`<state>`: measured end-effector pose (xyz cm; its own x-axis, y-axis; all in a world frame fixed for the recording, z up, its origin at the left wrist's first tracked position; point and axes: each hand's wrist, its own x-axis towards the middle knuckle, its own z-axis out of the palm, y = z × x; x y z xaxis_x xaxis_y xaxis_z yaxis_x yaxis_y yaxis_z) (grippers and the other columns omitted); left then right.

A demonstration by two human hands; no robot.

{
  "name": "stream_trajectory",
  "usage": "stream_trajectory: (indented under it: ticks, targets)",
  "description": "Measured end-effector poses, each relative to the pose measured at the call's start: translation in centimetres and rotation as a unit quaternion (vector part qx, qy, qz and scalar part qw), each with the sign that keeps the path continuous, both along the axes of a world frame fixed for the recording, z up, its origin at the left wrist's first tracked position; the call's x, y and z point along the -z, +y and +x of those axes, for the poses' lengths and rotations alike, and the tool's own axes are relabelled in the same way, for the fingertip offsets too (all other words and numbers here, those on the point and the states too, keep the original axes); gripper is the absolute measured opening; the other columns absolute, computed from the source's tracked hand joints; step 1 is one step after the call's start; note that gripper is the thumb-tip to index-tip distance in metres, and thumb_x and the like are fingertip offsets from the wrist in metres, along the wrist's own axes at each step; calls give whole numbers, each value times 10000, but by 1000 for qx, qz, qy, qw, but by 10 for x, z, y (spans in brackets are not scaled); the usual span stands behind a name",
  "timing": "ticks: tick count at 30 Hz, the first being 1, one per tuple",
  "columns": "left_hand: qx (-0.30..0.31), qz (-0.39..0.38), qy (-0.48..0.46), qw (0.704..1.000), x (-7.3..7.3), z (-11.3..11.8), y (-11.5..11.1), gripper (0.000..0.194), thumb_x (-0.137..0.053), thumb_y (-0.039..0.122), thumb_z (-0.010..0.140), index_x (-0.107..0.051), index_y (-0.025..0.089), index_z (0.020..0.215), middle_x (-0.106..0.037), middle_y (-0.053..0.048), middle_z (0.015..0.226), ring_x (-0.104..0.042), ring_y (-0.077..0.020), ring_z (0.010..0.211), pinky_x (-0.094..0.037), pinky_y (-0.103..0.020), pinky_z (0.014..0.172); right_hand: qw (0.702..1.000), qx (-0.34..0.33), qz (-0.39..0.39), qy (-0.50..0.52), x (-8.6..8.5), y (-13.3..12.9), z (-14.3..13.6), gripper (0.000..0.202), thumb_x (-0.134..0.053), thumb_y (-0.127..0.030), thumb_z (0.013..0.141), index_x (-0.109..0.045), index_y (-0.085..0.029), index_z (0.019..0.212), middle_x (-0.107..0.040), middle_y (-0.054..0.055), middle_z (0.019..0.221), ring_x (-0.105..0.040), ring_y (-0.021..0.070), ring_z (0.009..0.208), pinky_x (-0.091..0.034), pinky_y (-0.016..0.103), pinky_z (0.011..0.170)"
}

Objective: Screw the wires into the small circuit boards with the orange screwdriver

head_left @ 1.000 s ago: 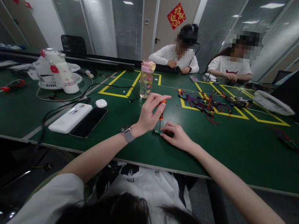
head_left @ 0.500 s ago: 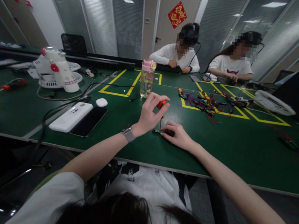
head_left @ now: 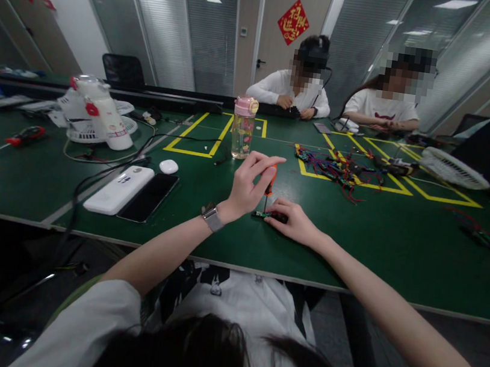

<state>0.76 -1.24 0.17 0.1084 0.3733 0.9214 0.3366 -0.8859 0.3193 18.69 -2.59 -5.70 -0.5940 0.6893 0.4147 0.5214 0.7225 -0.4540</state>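
My left hand (head_left: 248, 185) is closed around the orange handle of a screwdriver (head_left: 271, 185), its fingers pinched near the top. The thin shaft points straight down, and its tip meets a small green circuit board (head_left: 260, 214) lying on the table. With fingers closed, my right hand (head_left: 292, 221) presses the board's right end, which has a dark part, against the table. My fingers partly cover the board, so its right side is hidden.
A pink-lidded bottle (head_left: 242, 127) stands behind my left hand. To the left lie a white power bank (head_left: 119, 189), a phone (head_left: 148, 197), a white case (head_left: 168, 166) and another screwdriver (head_left: 8, 144). Tangled wired boards (head_left: 342, 168) lie back right. Two people (head_left: 292, 93) sit opposite.
The fingers of my left hand have shifted on the screwdriver handle, with the index finger now stretched further right. The screwdriver stays upright on the board. My right hand keeps its hold.
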Motion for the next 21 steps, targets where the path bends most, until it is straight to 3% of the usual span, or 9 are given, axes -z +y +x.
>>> stream_trajectory:
  ticks: [5,14,21]
  targets:
    - [46,-19,23,999,1,1,1,330,-342,225,993,-525,183,1264,-630,-76,1145,-587,-147,1064,-466,-305,930,1000,-3,-4,1,1,1,0,138,-600,-242,862,-686,-164,935,-603,50,845,-576,144,692,-473,269,657]
    - [-4,-9,8,1000,0,1,2,199,-526,248,916,-599,178,1087,-611,-33,926,-566,-127,819,-482,-258,740,1000,-5,-4,4,1,1,0,143,-598,-250,864,-688,-167,939,-607,53,852,-581,148,699,-476,275,657]
    - [29,-21,27,999,0,1,-1,308,-333,230,991,-540,188,1215,-633,-75,1118,-596,-152,1035,-484,-313,899,1000,-2,0,0,1,1,0,139,-599,-247,863,-690,-168,933,-613,55,853,-584,148,700,-481,279,658]
